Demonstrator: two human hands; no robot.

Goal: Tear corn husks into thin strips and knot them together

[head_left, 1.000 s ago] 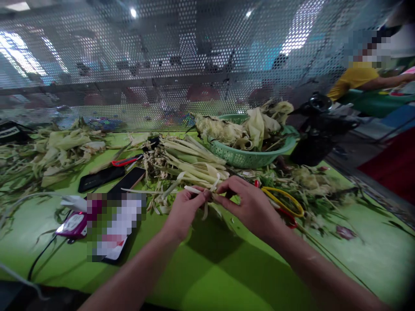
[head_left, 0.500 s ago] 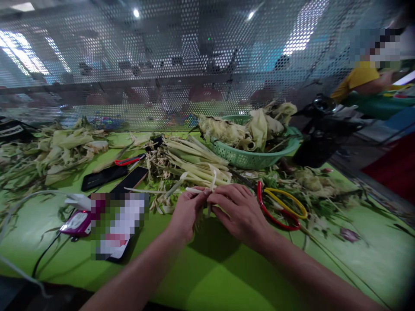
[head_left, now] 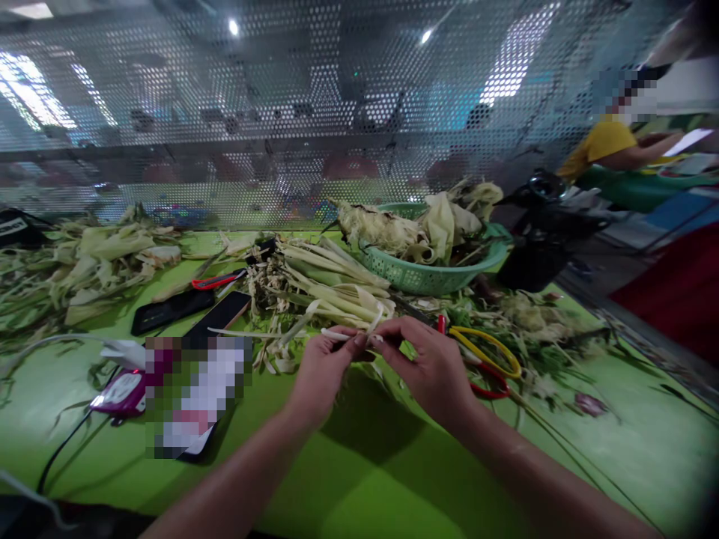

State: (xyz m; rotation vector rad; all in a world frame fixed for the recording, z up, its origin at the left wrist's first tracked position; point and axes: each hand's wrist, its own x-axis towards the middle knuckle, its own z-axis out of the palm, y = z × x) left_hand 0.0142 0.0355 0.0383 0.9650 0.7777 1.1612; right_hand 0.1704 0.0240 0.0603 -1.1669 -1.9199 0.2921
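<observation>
My left hand (head_left: pixel 329 370) pinches a pale, narrow strip that looks like corn husk (head_left: pixel 335 335), its thumb and fingertips pressed together. Right beside it, my right hand (head_left: pixel 430 367) holds the upper end of the same pale material between thumb and forefinger, the fingertips of both hands almost touching. Below the hands a few thin shreds dangle, blurred. Just beyond lies a pile of long pale-green husks (head_left: pixel 337 281). Scissors with red and yellow handles (head_left: pixel 488 348) rest by my right hand.
A green basket (head_left: pixel 432 278) heaped with dried husks stands behind. More husks (head_left: pixel 112 251) lie left. Phones (head_left: pixel 174 308), a red-handled cutter (head_left: pixel 212 281) and a purple power strip with cables (head_left: pixel 120 389) are on the left. A perforated metal screen (head_left: pixel 281 150) rises behind; a person in yellow (head_left: pixel 610 142) is at right.
My right hand has drawn slightly to the right and opened its grip into a thumb-and-finger pinch, with the strip's upright end now leaning right. The view has shifted a little.
</observation>
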